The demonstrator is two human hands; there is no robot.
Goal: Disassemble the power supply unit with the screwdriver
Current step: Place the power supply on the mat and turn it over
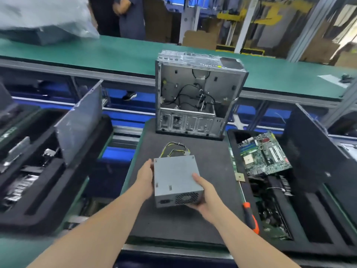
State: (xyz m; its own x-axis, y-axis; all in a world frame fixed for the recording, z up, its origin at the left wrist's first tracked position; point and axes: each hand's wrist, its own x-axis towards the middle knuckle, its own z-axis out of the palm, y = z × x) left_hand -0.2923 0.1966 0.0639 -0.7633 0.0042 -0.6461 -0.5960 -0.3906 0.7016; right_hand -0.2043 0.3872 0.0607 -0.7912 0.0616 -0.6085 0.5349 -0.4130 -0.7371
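A grey metal power supply unit (174, 177) is held over the dark mat (185, 223), its fan grille and power socket facing me and its yellow and black cable bundle (174, 148) trailing off the far end. My left hand (145, 177) grips its left side. My right hand (205, 192) grips its near right corner, thumb on top and fingers underneath. The screwdriver (250, 215), with an orange and black handle and a long thin shaft, lies on the mat's right edge, apart from both hands.
An open, gutted computer case (197, 93) stands upright at the mat's far end. To the right a black bin (270, 190) holds a green motherboard (264, 153). Black foam trays (48, 180) and a leaning metal panel (79, 122) are at left. A green conveyor (116, 53) runs behind, a person beyond it.
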